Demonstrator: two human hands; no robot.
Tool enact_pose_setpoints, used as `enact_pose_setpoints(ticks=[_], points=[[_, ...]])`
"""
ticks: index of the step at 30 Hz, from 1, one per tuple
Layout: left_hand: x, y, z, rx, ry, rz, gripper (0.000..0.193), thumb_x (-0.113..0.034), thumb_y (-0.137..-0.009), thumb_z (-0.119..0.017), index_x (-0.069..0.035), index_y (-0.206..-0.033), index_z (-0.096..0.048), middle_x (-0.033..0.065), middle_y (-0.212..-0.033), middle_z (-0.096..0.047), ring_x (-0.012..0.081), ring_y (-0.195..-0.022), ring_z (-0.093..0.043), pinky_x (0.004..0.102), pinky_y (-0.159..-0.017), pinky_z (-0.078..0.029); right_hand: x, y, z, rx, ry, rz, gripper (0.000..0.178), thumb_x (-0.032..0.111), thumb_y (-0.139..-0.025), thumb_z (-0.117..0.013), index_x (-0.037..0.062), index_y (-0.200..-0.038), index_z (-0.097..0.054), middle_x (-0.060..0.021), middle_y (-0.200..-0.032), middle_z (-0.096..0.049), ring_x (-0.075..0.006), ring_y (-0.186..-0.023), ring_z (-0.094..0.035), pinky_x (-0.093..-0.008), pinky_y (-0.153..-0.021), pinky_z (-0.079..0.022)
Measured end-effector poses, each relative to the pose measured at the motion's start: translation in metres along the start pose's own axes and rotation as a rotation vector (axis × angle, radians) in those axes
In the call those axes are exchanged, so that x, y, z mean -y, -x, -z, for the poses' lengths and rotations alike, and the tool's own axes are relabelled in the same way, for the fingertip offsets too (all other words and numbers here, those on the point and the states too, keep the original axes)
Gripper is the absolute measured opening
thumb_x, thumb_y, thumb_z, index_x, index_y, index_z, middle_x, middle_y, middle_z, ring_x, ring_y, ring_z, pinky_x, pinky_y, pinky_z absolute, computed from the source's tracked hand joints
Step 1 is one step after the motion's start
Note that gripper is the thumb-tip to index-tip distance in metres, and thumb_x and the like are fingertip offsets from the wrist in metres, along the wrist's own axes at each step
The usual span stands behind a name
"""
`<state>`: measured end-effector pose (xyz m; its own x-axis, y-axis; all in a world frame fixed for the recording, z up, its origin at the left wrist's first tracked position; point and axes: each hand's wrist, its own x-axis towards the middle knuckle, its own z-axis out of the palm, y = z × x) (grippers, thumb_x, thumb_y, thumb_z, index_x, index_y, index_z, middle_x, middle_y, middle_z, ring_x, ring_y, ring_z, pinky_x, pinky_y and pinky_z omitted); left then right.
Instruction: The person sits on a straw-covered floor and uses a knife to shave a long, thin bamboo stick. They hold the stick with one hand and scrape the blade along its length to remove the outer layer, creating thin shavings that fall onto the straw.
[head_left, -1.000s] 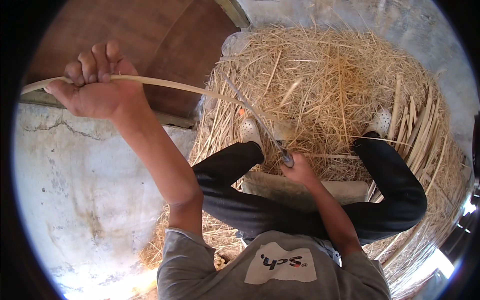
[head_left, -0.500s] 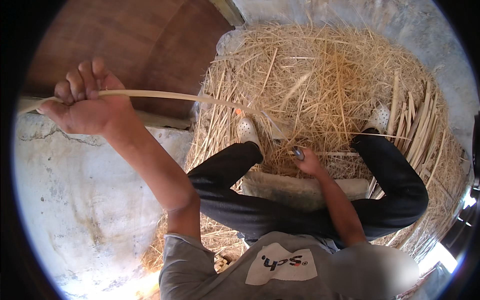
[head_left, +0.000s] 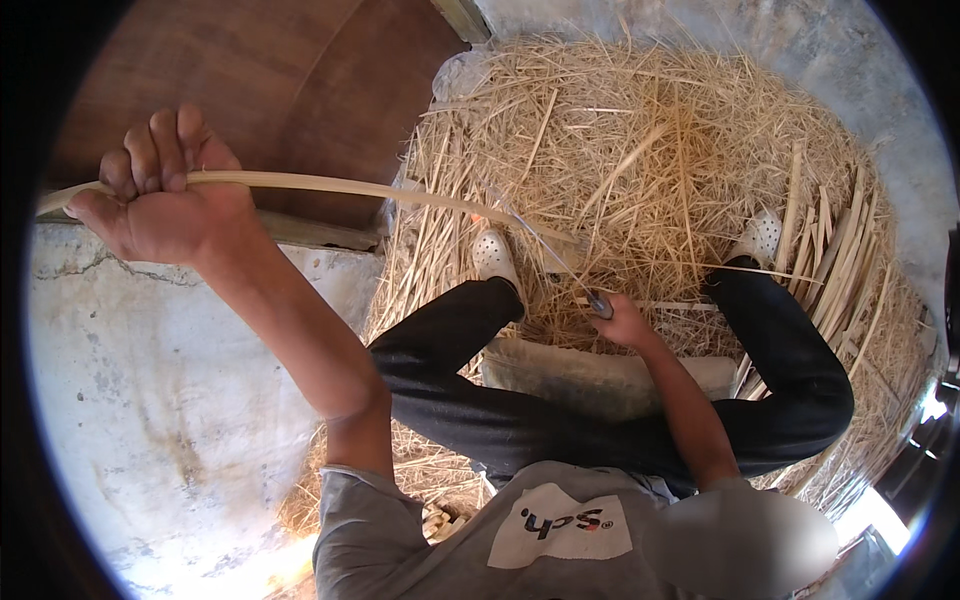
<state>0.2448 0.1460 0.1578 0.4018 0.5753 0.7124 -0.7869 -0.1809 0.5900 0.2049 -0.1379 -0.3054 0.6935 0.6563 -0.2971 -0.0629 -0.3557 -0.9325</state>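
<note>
A long, pale bamboo strip (head_left: 330, 185) bows across the upper left of the head view. My left hand (head_left: 175, 200) is raised near the wooden panel with its fingers closed round this strip. From there the strip runs right and down, its far end lying over the straw near my left shoe. My right hand (head_left: 627, 325), low between my knees, grips the dark handle of a knife (head_left: 556, 258). The thin blade points up and left, crossing the strip close to its far end; whether they touch I cannot tell.
Loose straw-like shavings (head_left: 620, 150) cover the floor. A bundle of split strips (head_left: 840, 250) lies beside my right shoe (head_left: 760, 238). A pale block (head_left: 600, 378) stands between my legs. At left are a brown panel (head_left: 270, 90) and a cracked wall (head_left: 180, 370).
My left hand has shifted slightly left and up with the strip. The knife has swung a little, and more of its blade shows. My right hand has barely moved.
</note>
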Motion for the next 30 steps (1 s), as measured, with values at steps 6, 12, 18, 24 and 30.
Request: enact_pose_setpoints(ticks=[6, 12, 18, 24, 30], points=[[0.017, 0.006, -0.032, -0.107, -0.042, 0.048, 0.057, -0.056, -0.098, -0.028, -0.017, -0.058, -0.017, -0.0012, -0.051, -0.016, 0.0132, -0.047, -0.014, 0.0271, -0.047, -0.024, -0.228, 0.010, -0.026, 0.059, 1.052, 0.143, 0.022, 0.016, -0.076, -0.063, -0.0008, -0.089, -0.059, -0.0204, -0.079, -0.060, -0.0310, -0.068, -0.057, -0.0435, -0.068, -0.046], [-0.009, 0.005, -0.009, -0.136, -0.052, -0.024, 0.059, -0.058, -0.097, -0.031, -0.017, -0.058, -0.017, -0.0012, -0.051, -0.015, 0.0134, -0.047, -0.013, 0.0266, -0.047, -0.022, -0.066, -0.006, -0.005, -0.035, 0.154, -0.115, 0.018, 0.016, -0.075, -0.063, 0.0015, -0.086, -0.059, -0.0144, -0.069, -0.058, -0.0280, -0.063, -0.055, -0.0419, -0.061, -0.044], [0.004, 0.010, -0.023, -0.143, -0.009, 0.042, 0.060, -0.059, -0.096, -0.033, -0.017, -0.056, -0.019, -0.0018, -0.049, -0.016, 0.0132, -0.046, -0.012, 0.0260, -0.047, -0.020, -0.071, 0.017, -0.003, -0.149, -0.007, -0.191, 0.019, 0.017, -0.075, -0.063, -0.0009, -0.083, -0.060, -0.0140, -0.065, -0.058, -0.0272, -0.059, -0.057, -0.0395, -0.058, -0.045], [-0.006, -0.005, 0.022, 0.275, 0.347, 0.169, 0.060, -0.057, -0.095, -0.041, -0.018, -0.054, -0.022, -0.0045, -0.047, -0.020, 0.0095, -0.041, -0.017, 0.0257, -0.047, -0.019, -0.020, 0.002, -0.003, -0.006, 0.258, -0.460, 0.026, 0.015, -0.077, -0.064, -0.0053, -0.093, -0.061, -0.0146, -0.068, -0.062, -0.0281, -0.059, -0.064, -0.0421, -0.054, -0.048], [-0.010, -0.005, 0.025, 0.565, 0.526, 0.264, 0.058, -0.056, -0.092, -0.048, -0.021, -0.052, -0.024, -0.0069, -0.045, -0.024, 0.0073, -0.039, -0.022, 0.0250, -0.047, -0.021, 0.197, 0.039, -0.020, -0.058, -0.035, 0.058, 0.031, 0.014, -0.073, -0.064, -0.0040, -0.098, -0.059, -0.0245, -0.084, -0.064, -0.0395, -0.081, -0.064, -0.0453, -0.073, -0.051]])
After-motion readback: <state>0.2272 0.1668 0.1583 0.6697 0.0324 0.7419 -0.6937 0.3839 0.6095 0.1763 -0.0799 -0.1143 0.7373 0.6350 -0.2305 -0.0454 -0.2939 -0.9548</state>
